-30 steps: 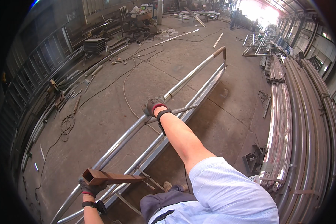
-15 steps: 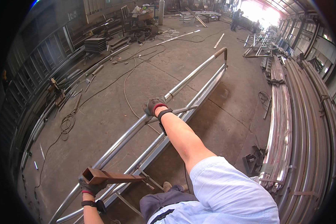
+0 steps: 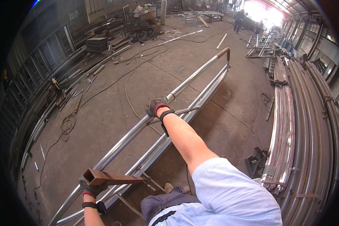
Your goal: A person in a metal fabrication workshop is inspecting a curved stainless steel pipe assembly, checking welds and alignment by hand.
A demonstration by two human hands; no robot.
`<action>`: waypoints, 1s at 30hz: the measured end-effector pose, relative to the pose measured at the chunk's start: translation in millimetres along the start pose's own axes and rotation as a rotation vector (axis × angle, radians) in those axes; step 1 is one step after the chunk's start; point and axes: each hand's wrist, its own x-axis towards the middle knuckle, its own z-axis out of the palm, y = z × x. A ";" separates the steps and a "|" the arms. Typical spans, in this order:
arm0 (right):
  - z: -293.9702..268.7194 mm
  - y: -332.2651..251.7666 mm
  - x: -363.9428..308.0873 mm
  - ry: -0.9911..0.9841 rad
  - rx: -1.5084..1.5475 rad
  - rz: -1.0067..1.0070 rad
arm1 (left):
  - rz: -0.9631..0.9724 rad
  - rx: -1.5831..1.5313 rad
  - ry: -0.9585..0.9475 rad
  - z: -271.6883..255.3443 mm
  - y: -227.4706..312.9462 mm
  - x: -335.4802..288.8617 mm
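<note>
A long frame of shiny metal tubes (image 3: 192,77) stands on edge across the concrete floor, running from the lower left to the upper right. My right hand (image 3: 155,106), in a grey glove, grips the frame's top tube about halfway along. My left hand (image 3: 89,186), also gloved and with a dark band at the wrist, holds a short rusty square tube (image 3: 113,177) near the frame's lower left end. The rusty tube lies across toward the frame's lower rails.
Stacks of long curved metal pipes (image 3: 309,124) fill the right side. Cables (image 3: 69,122) and hoses snake over the floor at left, beside racks of steel stock (image 3: 37,94). Two people (image 3: 239,19) stand far back by the bright doorway. Small metal brackets (image 3: 254,164) lie at lower right.
</note>
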 end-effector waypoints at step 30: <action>-17.7 -6.0 -16.6 0.003 -0.022 0.008 | 0.026 0.094 -0.005 -0.5 -0.6 -0.6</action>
